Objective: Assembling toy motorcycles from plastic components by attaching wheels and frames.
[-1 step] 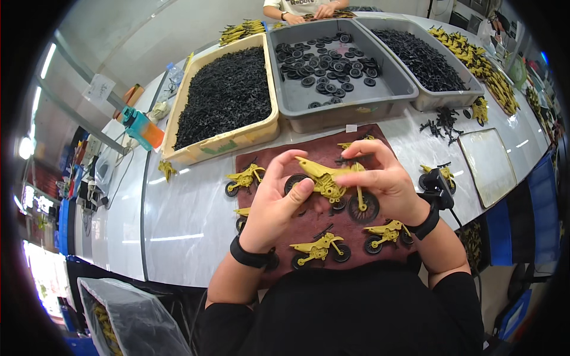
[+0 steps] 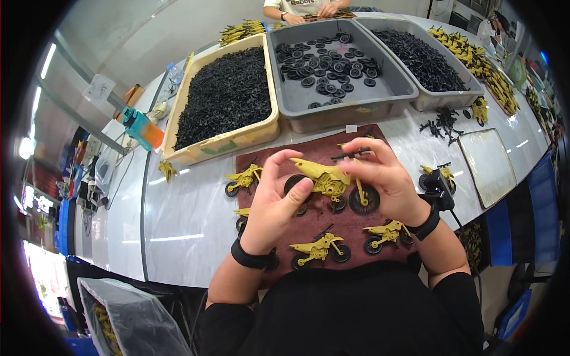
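Above the dark red cloth (image 2: pixel 350 222) I hold a yellow toy motorcycle (image 2: pixel 323 178) with black wheels. My left hand (image 2: pixel 276 193) grips its rear end, thumb over the back wheel and index finger near the tail. At the front, the fingers of my right hand (image 2: pixel 383 181) close round the fork top and the black handlebar (image 2: pixel 350 155); their exact contact is partly hidden and slightly blurred. The front wheel (image 2: pixel 364 199) hangs below those fingers. Similar toy motorcycles lie on the cloth, including one (image 2: pixel 317 248) below my hands and one (image 2: pixel 389 235) near my right wrist.
Beyond the cloth stand a cream bin (image 2: pixel 219 145) of small black parts, a grey bin (image 2: pixel 350 110) of black wheels and another grey bin (image 2: pixel 445 101) of black parts. A teal-orange bottle (image 2: pixel 142 127) stands left. Across the table are another person's hands (image 2: pixel 309 15).
The toy motorcycle's tail has shifted slightly left and its front wheel has risen a little. My right fingers have moved slightly on the front end, and more of the handlebar shows.
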`<control>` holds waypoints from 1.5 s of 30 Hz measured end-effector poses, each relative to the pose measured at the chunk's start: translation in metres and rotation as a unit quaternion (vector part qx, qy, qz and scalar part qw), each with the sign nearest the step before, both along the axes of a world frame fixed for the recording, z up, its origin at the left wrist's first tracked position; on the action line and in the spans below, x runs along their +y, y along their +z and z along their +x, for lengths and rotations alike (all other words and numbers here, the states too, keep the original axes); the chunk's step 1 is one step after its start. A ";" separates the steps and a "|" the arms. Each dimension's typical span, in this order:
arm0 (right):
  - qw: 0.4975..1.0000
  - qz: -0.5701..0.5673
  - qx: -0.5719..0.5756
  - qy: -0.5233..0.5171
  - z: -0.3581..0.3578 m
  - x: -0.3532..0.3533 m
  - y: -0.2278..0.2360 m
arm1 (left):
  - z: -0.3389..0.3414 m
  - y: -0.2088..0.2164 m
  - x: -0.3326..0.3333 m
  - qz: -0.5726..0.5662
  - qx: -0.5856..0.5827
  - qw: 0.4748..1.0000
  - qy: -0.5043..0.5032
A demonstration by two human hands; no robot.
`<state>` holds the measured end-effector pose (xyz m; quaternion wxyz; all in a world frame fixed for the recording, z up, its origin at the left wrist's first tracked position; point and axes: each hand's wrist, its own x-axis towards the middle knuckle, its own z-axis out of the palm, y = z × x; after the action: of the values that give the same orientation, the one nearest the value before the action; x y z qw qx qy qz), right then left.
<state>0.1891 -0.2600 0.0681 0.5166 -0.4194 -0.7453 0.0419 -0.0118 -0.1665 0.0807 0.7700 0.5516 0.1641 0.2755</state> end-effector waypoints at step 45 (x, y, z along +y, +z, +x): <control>0.849 -0.319 0.410 0.099 -0.020 -0.025 0.012 | -0.011 -0.011 -0.016 0.129 0.047 0.984 0.116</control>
<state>0.1692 -0.2851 0.0798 0.6062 -0.4299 -0.4489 0.4961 -0.0227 -0.1823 0.0700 0.6467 0.6359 0.2258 0.3557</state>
